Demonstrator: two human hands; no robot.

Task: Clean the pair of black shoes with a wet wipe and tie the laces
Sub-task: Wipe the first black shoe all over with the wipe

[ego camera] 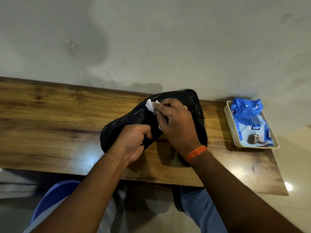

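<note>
Left hand (134, 142) grips shoe (127, 120); right hand (176, 125) presses wipe (151, 106) above that grip.

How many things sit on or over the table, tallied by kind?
Shoes: 2, one held, one behind
Wipe: 1
Wipe pack: 1
Tray: 1
Hands: 2, left, right
Total: 7

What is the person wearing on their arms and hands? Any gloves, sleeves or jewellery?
No gloves and no sleeves in view: both forearms are bare. The right hand has an orange band of threads round its wrist and what looks like a ring on one finger. The left hand and its wrist show nothing worn.
</note>
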